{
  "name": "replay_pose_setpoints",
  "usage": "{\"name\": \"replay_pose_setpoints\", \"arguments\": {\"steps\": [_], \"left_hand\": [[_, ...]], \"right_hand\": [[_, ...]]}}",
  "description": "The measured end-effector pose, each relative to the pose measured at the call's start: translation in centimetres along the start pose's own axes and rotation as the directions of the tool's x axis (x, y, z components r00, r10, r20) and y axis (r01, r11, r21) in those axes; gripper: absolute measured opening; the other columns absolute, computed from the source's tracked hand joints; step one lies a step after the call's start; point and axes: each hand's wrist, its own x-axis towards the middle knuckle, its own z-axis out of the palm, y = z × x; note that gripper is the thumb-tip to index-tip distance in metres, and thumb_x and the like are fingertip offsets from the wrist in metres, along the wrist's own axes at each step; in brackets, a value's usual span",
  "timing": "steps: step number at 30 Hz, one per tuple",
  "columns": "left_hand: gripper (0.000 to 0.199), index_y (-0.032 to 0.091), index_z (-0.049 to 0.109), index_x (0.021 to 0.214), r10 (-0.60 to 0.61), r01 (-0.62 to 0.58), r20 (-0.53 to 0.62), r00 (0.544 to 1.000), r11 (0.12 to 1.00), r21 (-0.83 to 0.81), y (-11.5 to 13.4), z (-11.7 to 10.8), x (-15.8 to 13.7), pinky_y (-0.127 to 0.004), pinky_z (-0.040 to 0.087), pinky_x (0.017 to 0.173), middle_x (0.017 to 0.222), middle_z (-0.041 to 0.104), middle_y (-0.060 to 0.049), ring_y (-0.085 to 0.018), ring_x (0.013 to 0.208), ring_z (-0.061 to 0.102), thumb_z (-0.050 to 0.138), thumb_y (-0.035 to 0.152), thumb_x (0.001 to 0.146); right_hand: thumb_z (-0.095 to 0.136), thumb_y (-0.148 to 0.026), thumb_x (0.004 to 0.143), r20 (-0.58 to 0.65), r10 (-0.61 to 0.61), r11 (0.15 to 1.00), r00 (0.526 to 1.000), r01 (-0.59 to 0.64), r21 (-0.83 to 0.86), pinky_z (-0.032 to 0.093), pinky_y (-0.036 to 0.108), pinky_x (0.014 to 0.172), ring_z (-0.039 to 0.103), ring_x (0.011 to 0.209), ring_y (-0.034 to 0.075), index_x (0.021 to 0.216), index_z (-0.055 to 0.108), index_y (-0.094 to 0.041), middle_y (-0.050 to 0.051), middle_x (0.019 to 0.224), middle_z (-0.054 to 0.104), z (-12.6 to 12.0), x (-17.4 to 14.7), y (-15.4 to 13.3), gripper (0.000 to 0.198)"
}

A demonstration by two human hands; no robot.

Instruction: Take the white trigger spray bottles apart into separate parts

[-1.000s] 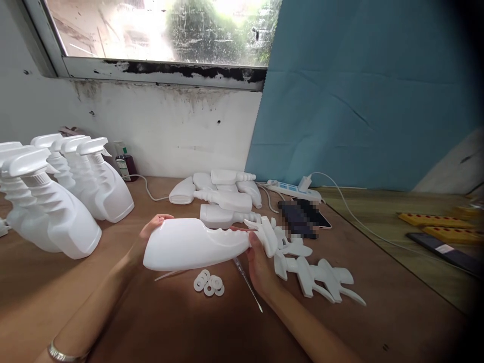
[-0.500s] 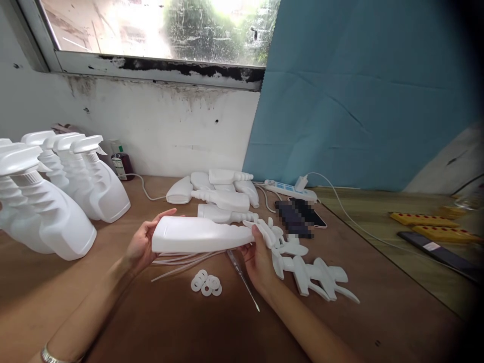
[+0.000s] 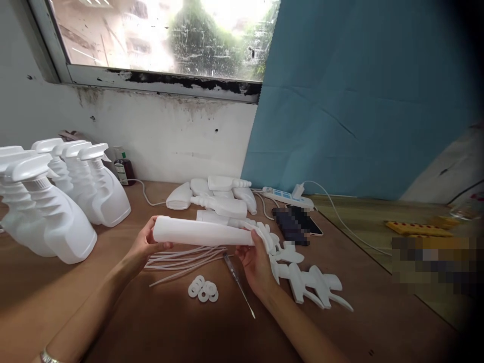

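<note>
A white plastic spray bottle [image 3: 204, 232] lies sideways between my hands, above the brown table. My left hand [image 3: 146, 243] is closed on its base end, with the thumb underneath. At the narrow neck end, my right hand [image 3: 257, 259] grips with the thumb in front; part of the neck is hidden. Below the bottle are thin white tubes [image 3: 181, 262], a pile of white ring washers [image 3: 203, 289] and a screwdriver [image 3: 239, 285]. White trigger spray heads [image 3: 302, 277] lie scattered right of my right hand.
Assembled spray bottles [image 3: 64, 217] stand at the left. Several loose bottles [image 3: 223, 205] lie heaped by the wall. A power strip [image 3: 287, 197] with cables and a phone [image 3: 308, 222] sit behind the spray heads. A dark bottle [image 3: 124, 170] stands at the back left.
The bottle has rolled about its long axis, showing a narrower side. My left thumb now shows beneath the base end. The view has tilted up slightly.
</note>
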Motion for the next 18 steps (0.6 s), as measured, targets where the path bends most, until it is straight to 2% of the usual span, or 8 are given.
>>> {"name": "replay_pose_setpoints", "arguments": {"steps": [3, 7, 11, 13, 15, 16, 18], "left_hand": [[0.057, 0.017, 0.05, 0.107, 0.004, -0.004, -0.022, 1.0, 1.0, -0.023, -0.2, 0.1, 0.1, -0.024, 0.049, 0.054, 0.087, 0.061, -0.006, -0.018, 0.072, 0.058, 0.069, 0.039, 0.058], [0.05, 0.014, 0.052, 0.102, -0.064, 0.062, -0.035, 0.997, 0.996, -0.06, -0.7, 0.3, 0.5, -0.022, 0.045, 0.042, 0.073, 0.06, -0.003, -0.014, 0.056, 0.053, 0.061, 0.046, 0.066], [0.044, 0.013, 0.053, 0.087, -0.15, 0.139, -0.095, 0.984, 0.984, -0.115, -1.0, 0.7, 1.0, -0.02, 0.037, 0.034, 0.05, 0.051, 0.003, -0.009, 0.037, 0.042, 0.057, 0.051, 0.067], [0.04, 0.014, 0.051, 0.078, -0.204, 0.183, -0.113, 0.972, 0.968, -0.169, -0.9, 0.7, 1.2, -0.019, 0.031, 0.031, 0.043, 0.046, 0.005, -0.007, 0.031, 0.036, 0.055, 0.052, 0.068], [0.036, 0.015, 0.049, 0.076, -0.246, 0.212, -0.139, 0.959, 0.952, -0.223, -0.6, 0.4, 1.5, -0.019, 0.025, 0.029, 0.041, 0.042, 0.007, -0.005, 0.027, 0.029, 0.053, 0.051, 0.069], [0.035, 0.016, 0.049, 0.076, -0.262, 0.22, -0.165, 0.951, 0.947, -0.235, -0.5, 0.1, 1.6, -0.018, 0.022, 0.029, 0.041, 0.041, 0.008, -0.004, 0.027, 0.026, 0.053, 0.05, 0.07], [0.033, 0.017, 0.047, 0.077, -0.287, 0.235, -0.231, 0.93, 0.945, -0.227, -0.2, -0.7, 2.0, -0.017, 0.021, 0.031, 0.044, 0.041, 0.008, -0.003, 0.029, 0.026, 0.052, 0.049, 0.071]], "right_hand": [[0.069, -0.039, 0.064, -0.025, 0.021, 0.998, 0.999, -0.019, 0.06, 0.045, 0.02, 0.045, 0.057, 0.059, 0.011, 0.082, 0.06, -0.021, -0.003, 0.076, 0.065, 0.3, -0.3, -0.6, 0.027], [0.064, -0.041, 0.069, 0.046, -0.13, 0.99, 0.99, 0.132, -0.051, 0.041, 0.021, 0.046, 0.051, 0.055, 0.01, 0.081, 0.058, -0.02, -0.003, 0.071, 0.06, 0.3, -0.9, -0.7, 0.025], [0.058, -0.041, 0.075, 0.132, -0.286, 0.924, 0.949, 0.31, -0.224, 0.041, 0.025, 0.052, 0.047, 0.052, 0.009, 0.087, 0.056, -0.021, -0.002, 0.074, 0.058, -0.1, -1.5, -0.5, 0.023], [0.056, -0.04, 0.076, 0.146, -0.395, 0.867, 0.907, 0.42, -0.267, 0.042, 0.027, 0.054, 0.047, 0.052, 0.009, 0.085, 0.055, -0.024, -0.002, 0.081, 0.057, -0.3, -1.8, -0.9, 0.018], [0.055, -0.039, 0.077, 0.199, -0.52, 0.773, 0.831, 0.556, -0.304, 0.044, 0.029, 0.058, 0.05, 0.054, 0.011, 0.083, 0.052, -0.027, -0.001, 0.086, 0.057, -0.7, -2.3, -1.5, 0.014], [0.055, -0.038, 0.077, 0.264, -0.549, 0.717, 0.793, 0.609, -0.339, 0.045, 0.03, 0.059, 0.051, 0.055, 0.011, 0.084, 0.051, -0.028, 0.0, 0.088, 0.058, -0.9, -2.6, -1.8, 0.012], [0.054, -0.035, 0.078, 0.43, -0.491, 0.625, 0.757, 0.651, -0.431, 0.046, 0.031, 0.058, 0.054, 0.056, 0.012, 0.083, 0.049, -0.028, 0.001, 0.087, 0.061, -1.2, -3.3, -2.1, 0.01]]}}
